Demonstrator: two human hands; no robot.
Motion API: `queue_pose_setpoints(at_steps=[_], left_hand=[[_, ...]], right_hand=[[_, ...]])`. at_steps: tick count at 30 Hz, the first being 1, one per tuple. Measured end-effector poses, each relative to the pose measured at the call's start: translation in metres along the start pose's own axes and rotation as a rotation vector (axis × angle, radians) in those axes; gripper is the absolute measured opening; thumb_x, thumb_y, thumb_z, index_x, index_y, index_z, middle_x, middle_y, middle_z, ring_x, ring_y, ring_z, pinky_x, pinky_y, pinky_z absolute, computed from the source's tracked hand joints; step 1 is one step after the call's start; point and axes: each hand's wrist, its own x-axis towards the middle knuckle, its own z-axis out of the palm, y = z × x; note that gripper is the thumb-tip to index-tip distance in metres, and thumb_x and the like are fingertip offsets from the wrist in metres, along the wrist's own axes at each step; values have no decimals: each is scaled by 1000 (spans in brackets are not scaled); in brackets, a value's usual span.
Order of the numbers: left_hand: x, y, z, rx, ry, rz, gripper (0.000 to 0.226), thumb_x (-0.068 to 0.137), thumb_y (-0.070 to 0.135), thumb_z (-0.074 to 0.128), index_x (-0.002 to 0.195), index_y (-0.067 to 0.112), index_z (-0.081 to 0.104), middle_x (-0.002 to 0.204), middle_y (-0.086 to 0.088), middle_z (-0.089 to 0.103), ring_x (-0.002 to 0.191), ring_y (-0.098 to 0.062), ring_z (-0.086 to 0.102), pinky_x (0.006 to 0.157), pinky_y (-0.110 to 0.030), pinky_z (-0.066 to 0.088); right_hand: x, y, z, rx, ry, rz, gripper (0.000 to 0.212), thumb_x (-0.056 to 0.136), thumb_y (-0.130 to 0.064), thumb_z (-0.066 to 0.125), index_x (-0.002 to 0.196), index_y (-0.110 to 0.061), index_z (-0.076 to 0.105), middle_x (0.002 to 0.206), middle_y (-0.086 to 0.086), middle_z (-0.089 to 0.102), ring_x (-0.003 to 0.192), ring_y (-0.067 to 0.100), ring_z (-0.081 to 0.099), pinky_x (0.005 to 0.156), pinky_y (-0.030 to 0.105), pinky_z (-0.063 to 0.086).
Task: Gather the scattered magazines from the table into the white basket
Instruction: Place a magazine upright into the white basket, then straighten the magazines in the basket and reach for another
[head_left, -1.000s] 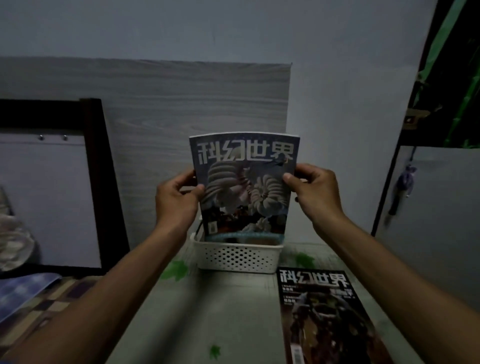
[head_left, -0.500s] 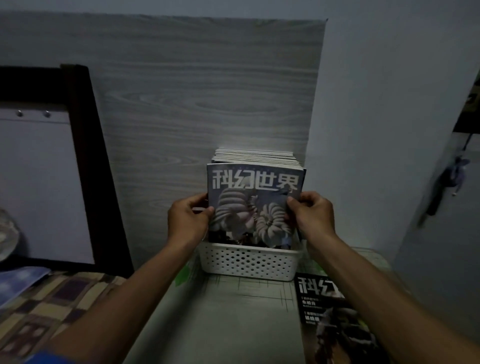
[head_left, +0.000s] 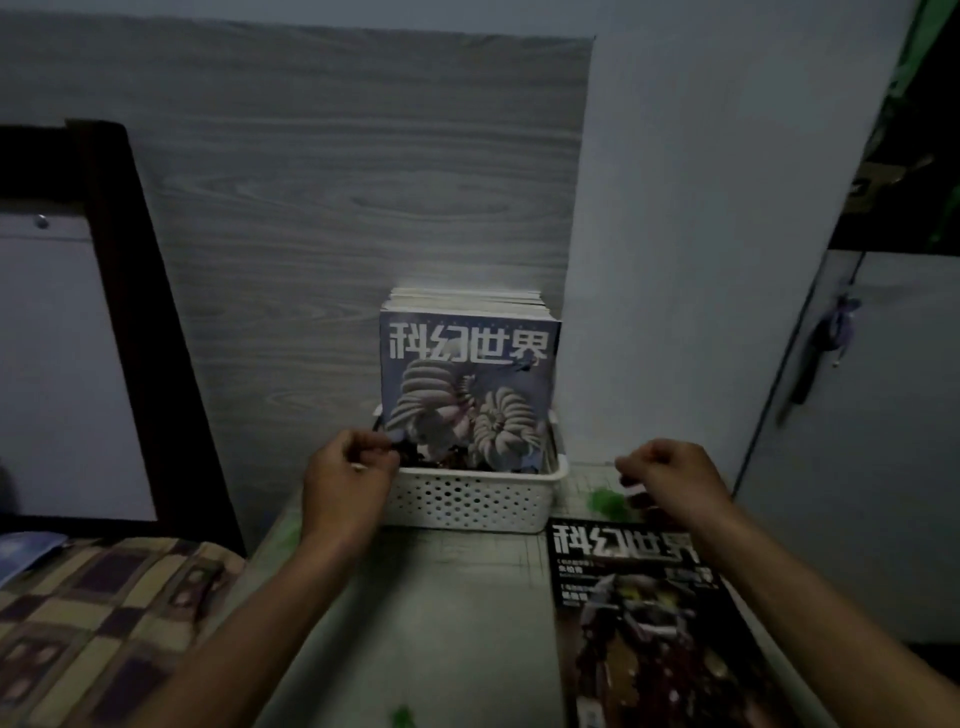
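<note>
Centre frame: front magazine (head_left: 467, 384) stands upright in white basket (head_left: 470, 501), more magazines (head_left: 467, 300) stacked behind it. Left hand (head_left: 345, 486) loosely curled at basket's left rim, empty. Right hand (head_left: 670, 480) curled, empty, hovers above second magazine (head_left: 649, 623) lying flat on table (head_left: 431, 623), lower right.

Head-worn view, looking forward and down, near table (head_left: 447, 613)

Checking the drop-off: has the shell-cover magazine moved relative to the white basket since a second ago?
Yes. The shell-cover magazine went down into the white basket, standing upright; both hands have let go.
</note>
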Motion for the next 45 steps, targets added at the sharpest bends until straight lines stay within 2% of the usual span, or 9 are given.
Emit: queue_pose_setpoints(at_steps=[4,7,10,14,17,24,33,38,45], left_hand=[[-81,2,34,33,-538,-274,7,84,10,71,88,14,68,79,-7,73,63,-16,65,57,-25,51],[-130,8,65,98,-740,-314,27,74,20,79,97,22,65,93,0,72,78,-12,69,62,-21,51],[-150,16,78,-41,-654,-465,28,73,21,78,96,20,62,92,-2,72,79,-16,71,61,-25,56],[-161,20,63,-141,-671,-652,19,85,16,67,100,3,72,82,-7,77,76,-22,72,66,-30,57],[-175,14,51,-93,-729,-497,21,81,24,76,96,9,77,93,-9,78,89,-27,74,87,-41,58],[-168,17,16,-341,-586,-254,14,90,14,66,95,20,77,93,-9,78,85,-26,74,69,-33,58],[-70,97,-32,2,-144,293,21,94,9,59,108,13,73,94,-5,74,86,-21,70,80,-41,58],[5,120,-40,-15,-38,330,22,89,18,68,109,20,75,99,2,75,91,-18,70,86,-44,58],[49,64,-15,98,12,317,19,87,14,70,103,21,76,90,3,76,80,-11,69,79,-36,59]], right_hand=[[-39,46,-41,-653,6,-26,19,80,-38,67,78,-21,59,89,0,68,81,21,63,67,32,47],[-65,76,-46,-889,-133,5,36,83,-55,57,108,-28,57,119,4,63,103,26,63,76,32,48],[-88,91,-45,-882,-140,26,44,86,-59,53,116,-27,53,124,5,54,103,23,59,81,34,50],[-113,97,-61,-461,-99,136,40,71,-52,76,92,-22,61,93,0,69,82,17,64,68,32,51],[-128,101,-66,-41,-77,263,32,71,-22,83,95,-12,64,92,8,70,79,24,69,62,37,59],[-144,60,-65,210,-245,263,19,89,-12,68,71,-7,65,41,3,52,28,13,41,33,16,27],[-98,-87,-34,300,18,-216,7,93,-12,65,90,-12,58,76,8,69,51,18,65,43,29,50],[-54,-136,-15,369,102,-408,12,89,-14,69,83,-17,59,82,6,73,66,16,71,57,31,58],[4,-110,41,271,165,-326,9,86,-25,72,84,-18,65,90,7,72,86,29,69,80,54,58]])
